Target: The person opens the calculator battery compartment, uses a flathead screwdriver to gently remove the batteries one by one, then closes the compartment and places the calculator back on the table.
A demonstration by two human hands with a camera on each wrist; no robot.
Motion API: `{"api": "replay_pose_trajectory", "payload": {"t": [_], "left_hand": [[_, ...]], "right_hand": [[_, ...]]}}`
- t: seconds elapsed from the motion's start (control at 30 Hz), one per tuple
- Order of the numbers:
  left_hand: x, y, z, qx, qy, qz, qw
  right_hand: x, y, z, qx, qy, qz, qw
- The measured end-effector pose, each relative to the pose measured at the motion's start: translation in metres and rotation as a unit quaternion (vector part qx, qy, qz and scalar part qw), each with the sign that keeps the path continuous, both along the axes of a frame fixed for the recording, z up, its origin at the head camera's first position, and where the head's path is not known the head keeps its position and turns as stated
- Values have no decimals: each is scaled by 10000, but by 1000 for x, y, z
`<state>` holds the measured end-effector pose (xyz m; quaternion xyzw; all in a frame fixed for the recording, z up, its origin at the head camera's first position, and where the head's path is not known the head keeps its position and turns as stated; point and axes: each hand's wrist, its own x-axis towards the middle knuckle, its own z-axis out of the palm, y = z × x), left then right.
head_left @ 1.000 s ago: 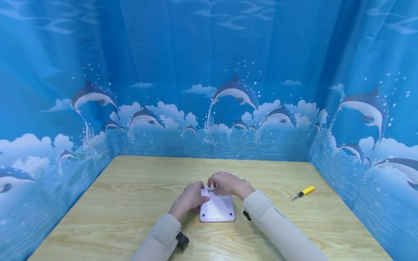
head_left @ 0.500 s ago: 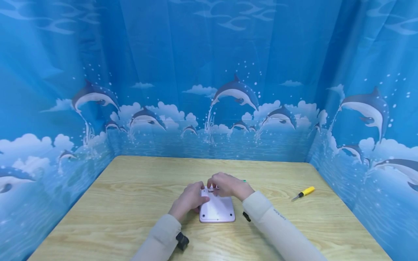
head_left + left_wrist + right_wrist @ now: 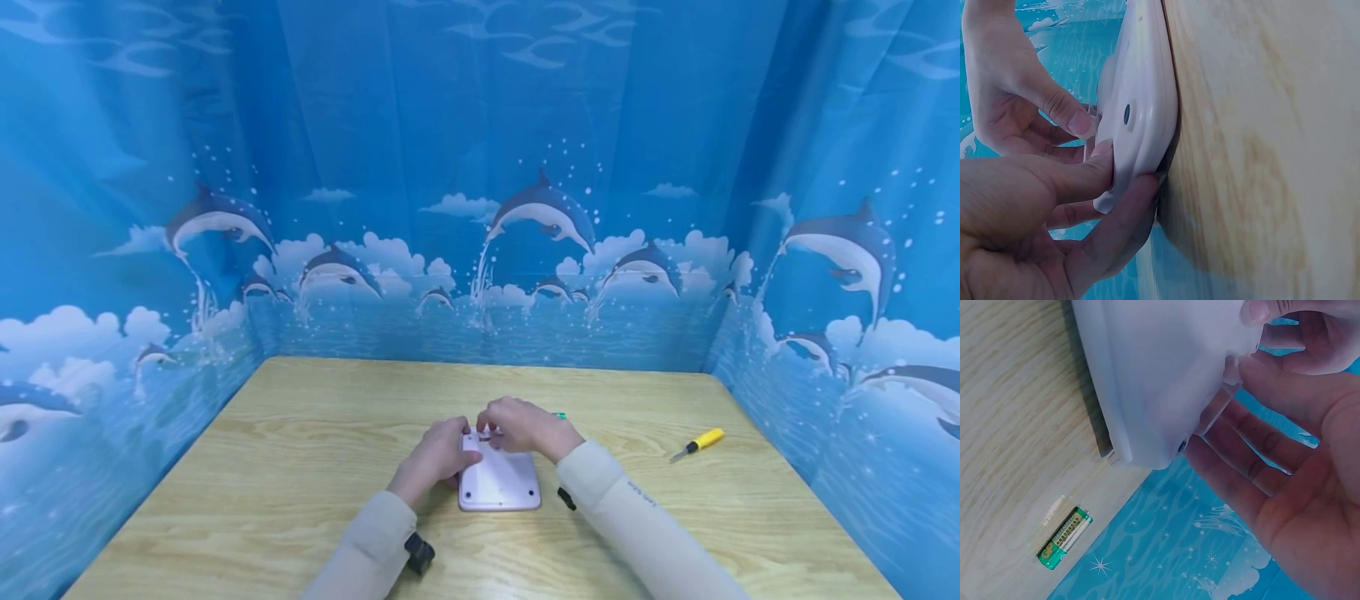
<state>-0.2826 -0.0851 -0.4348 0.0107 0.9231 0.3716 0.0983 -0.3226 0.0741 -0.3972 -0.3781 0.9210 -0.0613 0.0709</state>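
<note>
A flat pinkish-white device, shaped like a desk calculator, lies on the table with its underside and dark round feet facing up. My left hand grips its left edge, thumb on top and fingers beneath, as the left wrist view shows. At the device's far end, my right hand pinches a small pale cover between thumb and fingers. The cover sits at an opening in the underside, partly hidden by the fingers. A green battery lies on the table beyond the device, mostly behind my right wrist in the head view.
A screwdriver with a yellow handle lies on the wooden table to the right. Blue dolphin-print curtains stand around the table's back and sides.
My right hand and wrist have shifted down very slightly, so a bit more of the green battery shows past the wrist. The left hand and the device stay in place.
</note>
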Motion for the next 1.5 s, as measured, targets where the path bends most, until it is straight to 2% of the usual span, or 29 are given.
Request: {"api": "replay_pose_trajectory", "payload": {"t": [0.53, 1.03, 1.5], "left_hand": [[1, 0, 1, -122, 95, -41, 9999], [1, 0, 1, -98, 71, -19, 9999], [0, 1, 1, -121, -10, 64, 9999]], "right_hand": [[5, -2, 2, 80, 199, 24, 9998], [3, -2, 4, 18, -36, -58, 10000], [5, -5, 7, 86, -65, -99, 9999]]}}
